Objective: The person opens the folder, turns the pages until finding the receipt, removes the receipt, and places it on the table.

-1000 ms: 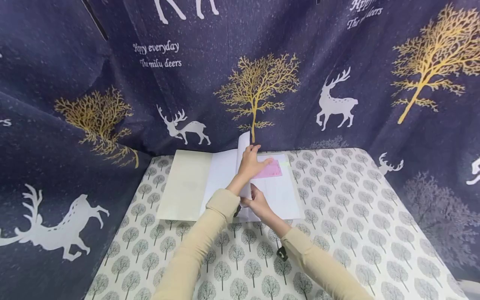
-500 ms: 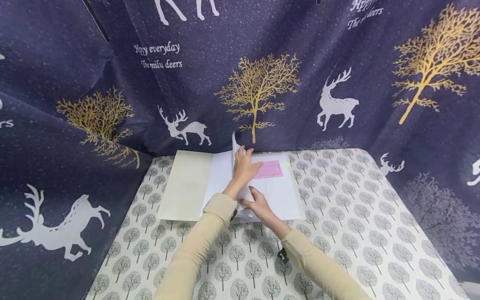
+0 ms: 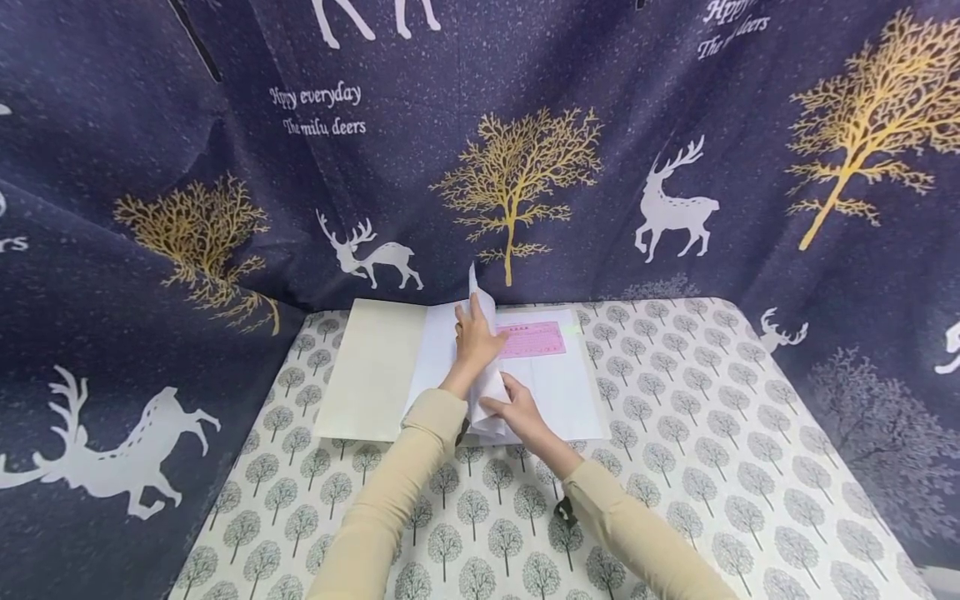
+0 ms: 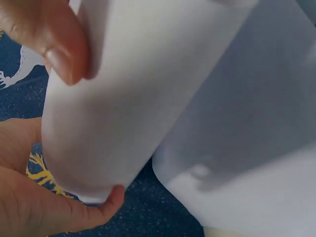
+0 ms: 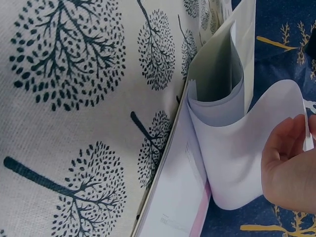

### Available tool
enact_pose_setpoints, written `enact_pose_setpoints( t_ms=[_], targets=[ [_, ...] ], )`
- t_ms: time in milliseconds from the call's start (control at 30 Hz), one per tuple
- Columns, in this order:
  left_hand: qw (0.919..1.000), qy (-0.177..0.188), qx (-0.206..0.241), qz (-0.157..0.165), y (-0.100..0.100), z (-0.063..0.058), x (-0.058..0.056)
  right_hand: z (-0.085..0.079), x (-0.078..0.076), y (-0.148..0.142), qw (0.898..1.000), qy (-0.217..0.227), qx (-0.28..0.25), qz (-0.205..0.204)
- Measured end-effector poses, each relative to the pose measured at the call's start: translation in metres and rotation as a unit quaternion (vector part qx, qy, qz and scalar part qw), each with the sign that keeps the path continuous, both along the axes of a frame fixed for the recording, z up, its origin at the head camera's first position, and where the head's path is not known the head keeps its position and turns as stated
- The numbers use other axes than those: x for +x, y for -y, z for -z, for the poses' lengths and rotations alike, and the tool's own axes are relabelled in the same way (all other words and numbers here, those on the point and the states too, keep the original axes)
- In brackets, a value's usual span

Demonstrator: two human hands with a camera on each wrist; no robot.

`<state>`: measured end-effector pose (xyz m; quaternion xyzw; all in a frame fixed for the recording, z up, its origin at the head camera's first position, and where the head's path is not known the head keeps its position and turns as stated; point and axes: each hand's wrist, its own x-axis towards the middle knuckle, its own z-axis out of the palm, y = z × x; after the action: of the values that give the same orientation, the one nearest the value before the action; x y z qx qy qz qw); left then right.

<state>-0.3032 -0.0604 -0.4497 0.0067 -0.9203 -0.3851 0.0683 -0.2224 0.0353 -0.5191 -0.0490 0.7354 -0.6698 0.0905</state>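
An open folder with pale cream covers (image 3: 378,367) lies at the far middle of the table. Several white sheets of paper (image 3: 491,387) stand raised and curled near its centre. My left hand (image 3: 474,343) holds their upper part, thumb on the right side, fingers on the left. Closer to me, my right hand (image 3: 525,412) pinches the lower part of these sheets. A printed pink slip (image 3: 534,339) lies on the white page to the right. The curled paper (image 4: 128,94) fills much of the left wrist view, with fingertips on it. In the right wrist view, the sheet (image 5: 232,153) bends in a wave.
The table is covered with a tree-print cloth (image 3: 667,467). A navy curtain (image 3: 420,192) with deer and gold trees hangs right behind the folder. A small pale green tab (image 3: 573,329) sits at the right page's edge.
My left hand has moved left with the raised sheets, uncovering more of the pink slip. My right hand has barely moved.
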Motion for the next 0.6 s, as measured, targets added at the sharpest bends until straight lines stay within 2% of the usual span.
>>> enact_pose_setpoints(
  t_ms=[267, 500, 600],
  targets=[
    [0.9991, -0.027, -0.005, 0.033, 0.009, 0.004, 0.001, 0.004, 0.0, -0.003, 1.0, 0.015, 0.002, 0.002],
    [0.9956, 0.013, -0.085, 0.036, 0.016, 0.004, -0.002, 0.005, -0.004, -0.005, 0.999, 0.032, -0.014, -0.004],
    [0.9946, 0.029, -0.092, 0.038, 0.022, 0.007, -0.002, 0.005, -0.006, -0.008, 0.999, 0.042, -0.022, -0.014]
  ],
)
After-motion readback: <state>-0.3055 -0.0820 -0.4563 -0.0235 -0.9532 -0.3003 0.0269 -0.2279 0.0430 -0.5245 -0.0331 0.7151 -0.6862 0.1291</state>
